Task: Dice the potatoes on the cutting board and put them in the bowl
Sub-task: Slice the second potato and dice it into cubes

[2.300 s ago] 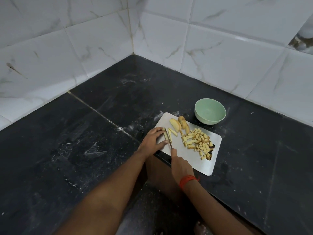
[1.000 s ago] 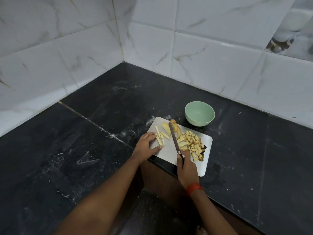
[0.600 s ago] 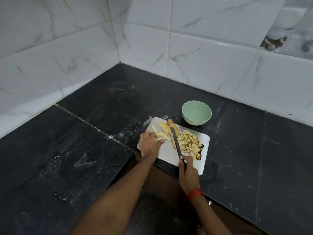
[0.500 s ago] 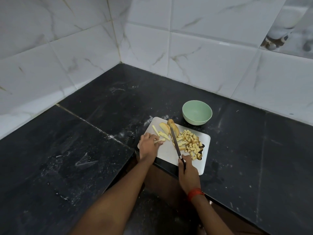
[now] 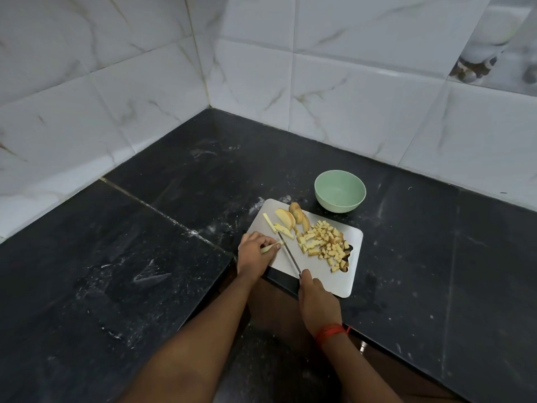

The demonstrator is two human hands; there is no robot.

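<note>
Left grip [image 5: 254,253] pinches one potato strip [image 5: 271,248] at the near-left of the board [image 5: 353,283]. The strip's long axis runs roughly left-right, with its free end pointing right at the blade. Right grip [image 5: 316,301] is clenched round the knife [image 5: 287,251]. The handle is buried in the fist and the blade runs diagonally, tip pointing away and left. Can't tell if the edge touches the board or the strip. The strip's left end is hidden under the fingers. Dice [image 5: 325,245] are piled on the right half of the board, partly covering its handle hole. Slices [image 5: 286,218] and loose strips [image 5: 268,221] lie at the far-left corner. Bowl [image 5: 338,206] sits on the dark surface [image 5: 145,257] just past the board, with no potato in it. Versus 0.5 s ago, the knife has shifted left off the dice pile toward the strip, and the bowl and board haven't moved.
</note>
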